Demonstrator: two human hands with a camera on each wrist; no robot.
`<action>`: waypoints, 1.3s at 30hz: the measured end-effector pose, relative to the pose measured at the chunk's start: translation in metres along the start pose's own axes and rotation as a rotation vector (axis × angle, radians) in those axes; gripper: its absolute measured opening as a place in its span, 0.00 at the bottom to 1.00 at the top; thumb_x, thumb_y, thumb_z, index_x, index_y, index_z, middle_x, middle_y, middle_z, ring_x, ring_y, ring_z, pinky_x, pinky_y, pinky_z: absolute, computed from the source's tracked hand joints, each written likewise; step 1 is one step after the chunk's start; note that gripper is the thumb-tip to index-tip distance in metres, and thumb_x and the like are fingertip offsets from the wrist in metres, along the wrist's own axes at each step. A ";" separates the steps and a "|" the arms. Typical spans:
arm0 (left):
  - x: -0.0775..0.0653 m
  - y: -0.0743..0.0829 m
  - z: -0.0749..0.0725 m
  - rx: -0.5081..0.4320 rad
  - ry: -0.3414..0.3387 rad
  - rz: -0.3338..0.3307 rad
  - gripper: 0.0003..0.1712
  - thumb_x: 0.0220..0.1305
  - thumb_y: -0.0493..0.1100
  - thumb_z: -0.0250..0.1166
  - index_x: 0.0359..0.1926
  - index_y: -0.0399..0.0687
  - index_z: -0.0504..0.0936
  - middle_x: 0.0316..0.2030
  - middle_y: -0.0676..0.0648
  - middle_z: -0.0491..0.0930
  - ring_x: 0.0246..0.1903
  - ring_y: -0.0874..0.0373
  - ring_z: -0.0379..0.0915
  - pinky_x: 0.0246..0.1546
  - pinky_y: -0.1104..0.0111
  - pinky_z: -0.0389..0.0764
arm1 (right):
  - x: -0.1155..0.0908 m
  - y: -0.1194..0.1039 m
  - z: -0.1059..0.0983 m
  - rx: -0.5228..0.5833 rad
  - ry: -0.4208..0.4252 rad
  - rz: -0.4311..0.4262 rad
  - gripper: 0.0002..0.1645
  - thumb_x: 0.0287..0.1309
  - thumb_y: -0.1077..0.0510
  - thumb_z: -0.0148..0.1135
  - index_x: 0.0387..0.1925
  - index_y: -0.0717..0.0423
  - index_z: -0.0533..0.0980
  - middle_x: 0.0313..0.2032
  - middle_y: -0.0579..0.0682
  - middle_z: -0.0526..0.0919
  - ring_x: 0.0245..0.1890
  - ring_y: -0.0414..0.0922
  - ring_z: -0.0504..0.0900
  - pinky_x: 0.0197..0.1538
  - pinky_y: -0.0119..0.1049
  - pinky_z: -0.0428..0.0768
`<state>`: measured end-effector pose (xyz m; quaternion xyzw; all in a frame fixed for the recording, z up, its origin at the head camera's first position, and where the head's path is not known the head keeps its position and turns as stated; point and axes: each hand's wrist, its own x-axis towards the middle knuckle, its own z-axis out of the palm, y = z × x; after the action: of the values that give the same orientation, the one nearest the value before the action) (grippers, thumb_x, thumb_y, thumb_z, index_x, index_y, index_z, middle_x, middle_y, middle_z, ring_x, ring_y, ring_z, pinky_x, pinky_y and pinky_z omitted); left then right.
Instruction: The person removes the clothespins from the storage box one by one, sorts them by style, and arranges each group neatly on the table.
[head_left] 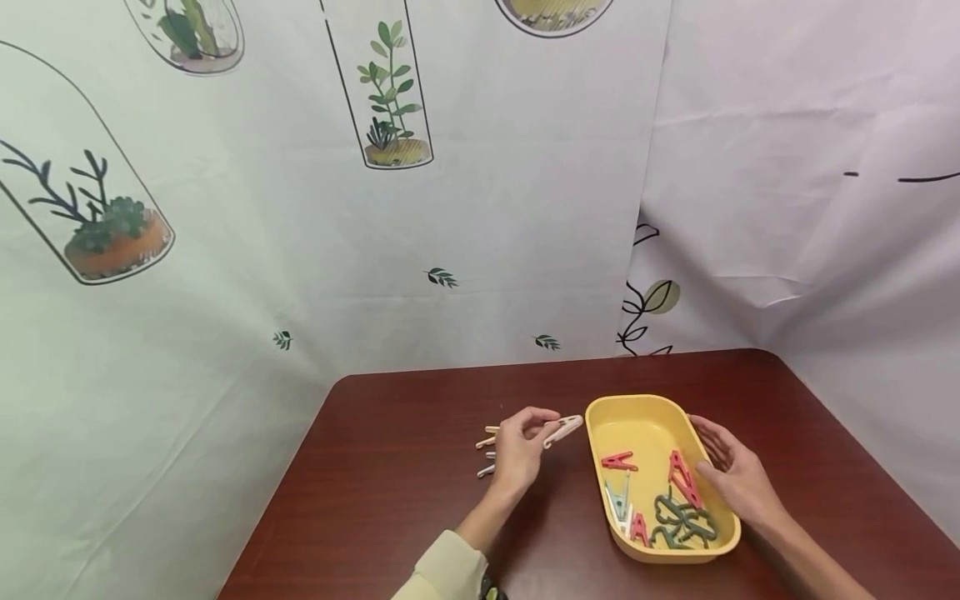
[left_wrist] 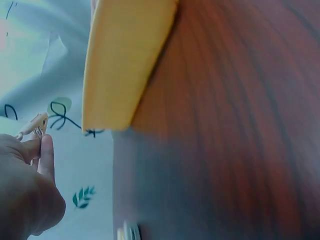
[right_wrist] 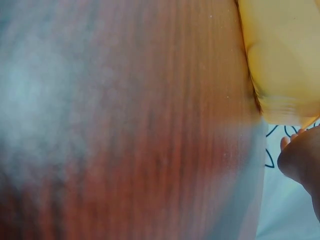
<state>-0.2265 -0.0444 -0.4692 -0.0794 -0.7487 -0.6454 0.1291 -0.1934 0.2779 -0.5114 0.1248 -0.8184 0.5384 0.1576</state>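
My left hand (head_left: 519, 450) pinches a whitish clothespin (head_left: 564, 430) between thumb and fingers, just left of a yellow tray (head_left: 626, 405). In the left wrist view that clothespin (left_wrist: 36, 125) sticks up from the fingertips. On the tray's right side my right hand (head_left: 738, 475) grips the rim, thumb on top and fingers along the outer wall. Lying in the tray are red clothespins (head_left: 682, 479), a light blue clothespin (head_left: 619, 502), a white one partly covered, and dark green pieces (head_left: 684, 518) heaped together.
Behind the left hand, a pale yellow clothespin (head_left: 487, 439) and a greyish white clothespin (head_left: 487, 469) lie on the dark red-brown table (head_left: 375, 483), partly hidden. A printed white cloth (head_left: 487, 217) hangs behind the table's far edge and along its sides.
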 end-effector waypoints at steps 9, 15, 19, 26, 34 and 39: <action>-0.013 -0.017 -0.048 0.257 0.014 0.058 0.03 0.60 0.39 0.80 0.35 0.50 0.94 0.34 0.55 0.91 0.34 0.62 0.87 0.33 0.75 0.82 | 0.000 -0.001 0.001 -0.007 -0.005 0.007 0.38 0.65 0.76 0.62 0.75 0.70 0.65 0.68 0.76 0.70 0.60 0.14 0.66 0.56 0.12 0.68; -0.021 -0.025 -0.070 0.347 0.043 0.044 0.05 0.56 0.43 0.82 0.34 0.54 0.95 0.33 0.59 0.90 0.33 0.67 0.85 0.34 0.74 0.81 | 0.000 -0.001 0.001 -0.003 -0.016 0.013 0.38 0.65 0.76 0.62 0.75 0.70 0.64 0.69 0.76 0.70 0.60 0.14 0.66 0.56 0.12 0.68; -0.027 -0.029 -0.081 0.398 0.041 0.013 0.04 0.57 0.42 0.82 0.33 0.57 0.94 0.30 0.63 0.90 0.31 0.69 0.83 0.33 0.74 0.79 | 0.000 0.001 0.001 0.005 -0.014 0.002 0.38 0.65 0.76 0.61 0.75 0.70 0.64 0.69 0.71 0.72 0.60 0.14 0.67 0.57 0.12 0.69; -0.038 -0.036 -0.093 0.482 -0.001 0.065 0.05 0.54 0.41 0.83 0.31 0.57 0.94 0.28 0.63 0.89 0.29 0.70 0.83 0.33 0.71 0.80 | 0.000 0.001 0.000 0.026 -0.009 -0.030 0.37 0.65 0.78 0.60 0.74 0.72 0.64 0.69 0.56 0.76 0.61 0.16 0.68 0.58 0.13 0.69; -0.044 -0.044 -0.097 0.555 -0.022 0.093 0.07 0.54 0.41 0.83 0.29 0.59 0.92 0.24 0.63 0.87 0.25 0.74 0.79 0.30 0.71 0.79 | 0.000 0.000 0.000 0.026 -0.010 -0.019 0.37 0.65 0.77 0.61 0.74 0.72 0.65 0.69 0.56 0.76 0.60 0.15 0.68 0.57 0.13 0.69; -0.045 -0.049 -0.098 0.597 -0.033 0.144 0.08 0.55 0.39 0.82 0.30 0.56 0.91 0.25 0.60 0.88 0.24 0.74 0.80 0.29 0.71 0.80 | 0.000 -0.001 0.000 0.020 -0.010 -0.016 0.37 0.65 0.77 0.61 0.74 0.72 0.65 0.69 0.61 0.75 0.60 0.15 0.68 0.57 0.13 0.69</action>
<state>-0.1889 -0.1470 -0.5154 -0.1011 -0.8996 -0.3849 0.1798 -0.1930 0.2778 -0.5108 0.1354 -0.8127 0.5447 0.1566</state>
